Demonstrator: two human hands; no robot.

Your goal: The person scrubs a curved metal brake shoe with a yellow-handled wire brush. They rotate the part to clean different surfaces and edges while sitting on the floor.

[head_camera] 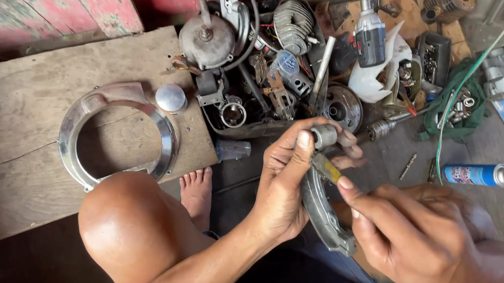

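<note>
The person sits on the floor with a bare knee (126, 223) raised, working over the lap. The left hand (284, 189) is closed around a curved grey brake shoe (323, 216), thumb pressed against the small metal bush (324, 136) at its upper end. The right hand (400, 232) pinches a thin yellow-handled tool (327, 169) between thumb and forefinger, its tip set at the shoe just below the bush.

Judgement: the step in hand appears to be working at the shoe's pivot end. The next move likely calls for steady pressure and a firm left grip.

Both wrists are bent inward, forearms converging. Beside the knee, a chrome ring (115, 137) lies near the right edge of a wooden board (23, 126); a heap of engine parts (275, 73) lies beyond the hands.
</note>
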